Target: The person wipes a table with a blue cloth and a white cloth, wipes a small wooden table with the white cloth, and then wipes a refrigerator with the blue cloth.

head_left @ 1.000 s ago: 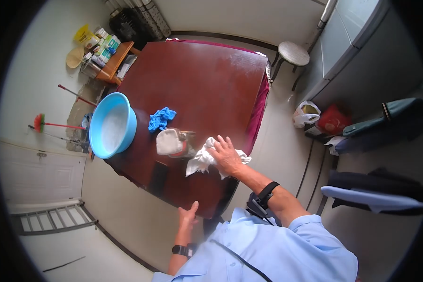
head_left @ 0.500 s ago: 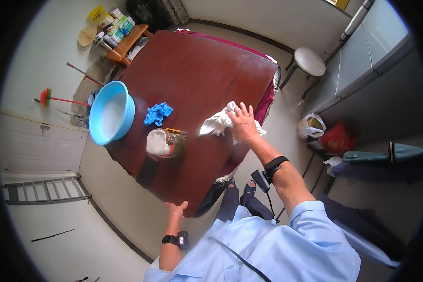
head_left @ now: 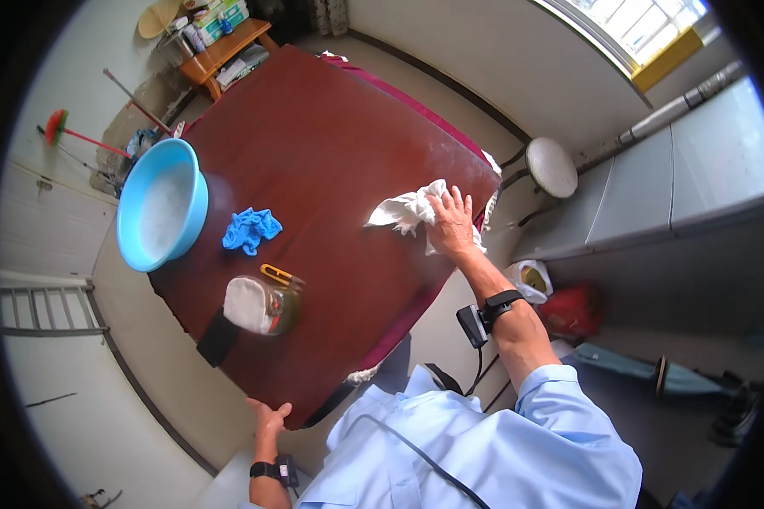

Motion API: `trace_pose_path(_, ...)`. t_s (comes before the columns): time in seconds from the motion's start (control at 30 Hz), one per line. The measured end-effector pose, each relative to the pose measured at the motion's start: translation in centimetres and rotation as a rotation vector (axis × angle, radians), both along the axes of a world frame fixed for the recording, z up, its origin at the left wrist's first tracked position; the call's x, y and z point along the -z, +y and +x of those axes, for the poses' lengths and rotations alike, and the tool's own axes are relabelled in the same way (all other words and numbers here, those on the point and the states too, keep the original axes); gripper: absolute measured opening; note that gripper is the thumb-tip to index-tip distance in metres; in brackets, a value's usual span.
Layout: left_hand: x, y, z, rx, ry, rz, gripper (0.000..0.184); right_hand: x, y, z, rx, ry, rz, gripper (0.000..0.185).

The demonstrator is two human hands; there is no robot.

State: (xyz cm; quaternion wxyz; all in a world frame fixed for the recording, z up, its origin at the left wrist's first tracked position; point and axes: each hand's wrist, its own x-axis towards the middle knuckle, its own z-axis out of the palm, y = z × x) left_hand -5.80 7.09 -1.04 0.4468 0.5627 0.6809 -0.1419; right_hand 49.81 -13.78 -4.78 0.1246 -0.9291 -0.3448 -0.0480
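My right hand point(head_left: 452, 225) presses on a bunched white cloth point(head_left: 403, 209) near the right side of the dark red tabletop point(head_left: 331, 153). Its fingers curve over the cloth, which spreads out on both sides of the hand. At the table's near corner rests my left hand point(head_left: 269, 417), holding nothing, thumb apart from the fingers. Left of the cloth lie a crumpled blue cloth point(head_left: 252, 230) and a small yellow-handled tool point(head_left: 281, 276), perhaps thread snips. Beside that tool is a clear jar with a white lid point(head_left: 250, 305).
A light blue basin point(head_left: 163, 205) with whitish contents stands at the table's left edge. Near the jar lies a flat black object point(head_left: 219, 338). A round stool point(head_left: 552, 167) stands beyond the right corner, by grey cabinets point(head_left: 637, 191). A wooden shelf point(head_left: 238, 51) stands at the back left.
My right hand has slid the white cloth farther from the jar and basin, toward the table's far right. The view has shifted, so the table items appear farther left. My left hand stays at the corner.
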Motion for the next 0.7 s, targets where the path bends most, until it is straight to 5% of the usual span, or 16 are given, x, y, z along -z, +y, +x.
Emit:
trace_pose_path(0.1, -2.4, -0.1, 1.9, -0.083, 0.005, -0.062, 0.123, 0.4, 0.0, 4.5, 0.001, -0.049, 0.01, 0.067)
trace_pose_path(0.27, 9.9, 0.9, -10.1, 0.061, -0.023, 0.076, 0.122, 0.7, 0.2, 10.7, 0.054, -0.045, 0.018, 0.069)
trace_pose_path(0.37, 12.4, 0.9, -12.8, 0.099, 0.026, 0.119, 0.124, 1.4, 0.2, 14.0, 0.093, -0.055, -0.017, 0.07)
trace_pose_path(0.57, 10.6, 0.9, -11.2, 0.029, 0.067, 0.031, 0.125, 2.4, 0.3, 16.9, 0.112, -0.057, -0.021, 0.069)
trace_pose_path(0.7, 3.4, 0.7, -3.6, -0.104, 0.086, -0.084, 0.124, 2.4, 0.0, 17.3, 0.058, -0.071, 0.024, 0.069)
